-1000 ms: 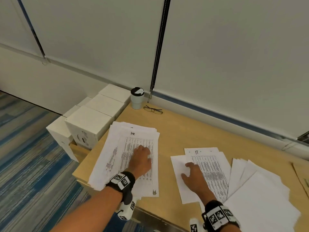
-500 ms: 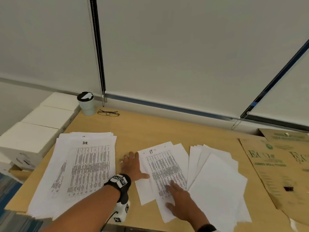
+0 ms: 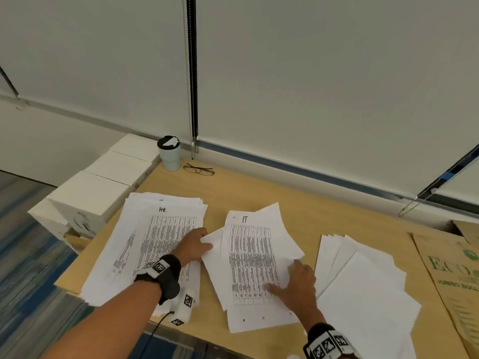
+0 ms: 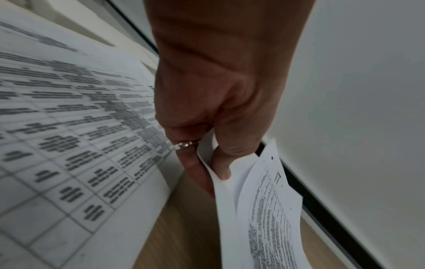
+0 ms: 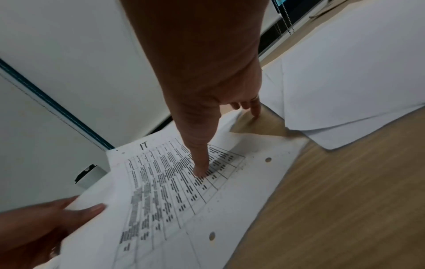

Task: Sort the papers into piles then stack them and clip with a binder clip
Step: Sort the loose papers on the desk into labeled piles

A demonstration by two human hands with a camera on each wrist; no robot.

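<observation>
Three paper piles lie on the wooden desk (image 3: 259, 193). The printed pile marked HR (image 3: 166, 237) is on the left, and the pile marked IT (image 3: 251, 260) is in the middle. Blank sheets (image 3: 363, 283) fan out on the right. My left hand (image 3: 199, 244) pinches the IT pile's left edge between thumb and fingers (image 4: 220, 169). My right hand (image 3: 298, 278) holds the pile's right side. Its thumb (image 5: 200, 169) presses on the top sheet, and its fingers (image 5: 254, 111) reach down at the lifted right edge. No binder clip is in view.
A lidded tumbler (image 3: 169, 152) and a pair of glasses (image 3: 198, 169) stand at the desk's back left by the wall. White boxes (image 3: 103, 187) sit off the left edge. Brown printed paper (image 3: 456, 275) lies at the far right.
My left hand has gone from lying flat beside the IT pile to pinching its left edge. The pile's sheets have lifted and fanned at the back right. My right hand has slid towards its right edge.
</observation>
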